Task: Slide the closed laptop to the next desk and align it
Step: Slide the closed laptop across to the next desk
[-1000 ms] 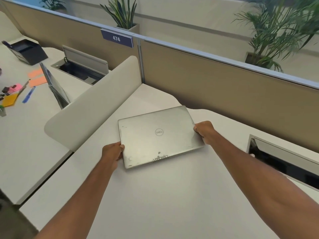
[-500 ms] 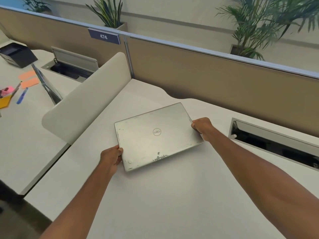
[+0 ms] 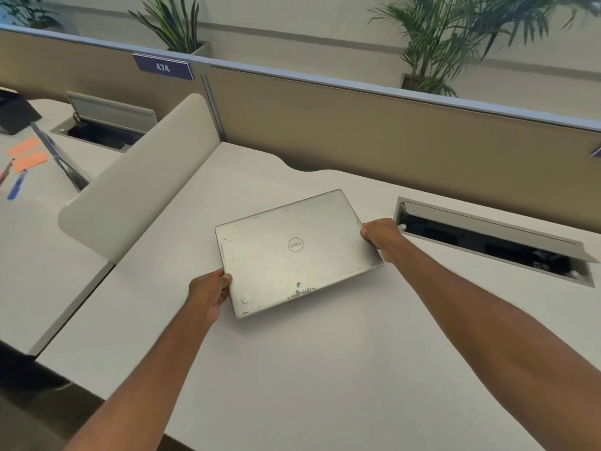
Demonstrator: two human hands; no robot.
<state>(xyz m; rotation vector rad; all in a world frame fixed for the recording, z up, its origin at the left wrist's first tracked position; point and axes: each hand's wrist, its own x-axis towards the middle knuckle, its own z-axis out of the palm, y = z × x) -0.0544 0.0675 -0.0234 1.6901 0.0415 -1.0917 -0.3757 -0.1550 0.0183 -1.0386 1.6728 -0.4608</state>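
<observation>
A closed silver laptop (image 3: 296, 252) with a round logo on its lid lies flat on the white desk (image 3: 325, 369), turned a little so its far right corner points away from me. My left hand (image 3: 208, 296) grips its near left corner, fingers curled over the edge. My right hand (image 3: 382, 236) holds the right edge near the far corner. Both arms reach forward from the bottom of the view.
A curved white divider (image 3: 140, 177) separates this desk from the left desk (image 3: 35, 255), which holds an open laptop (image 3: 58, 157), orange notes (image 3: 29, 154) and a blue pen (image 3: 17, 188). An open cable tray (image 3: 487, 240) lies right of the laptop. A tan partition (image 3: 390, 135) runs behind.
The laptop has slid to the right across the desk, away from the divider and closer to the cable tray. Both hands kept their hold on it.
</observation>
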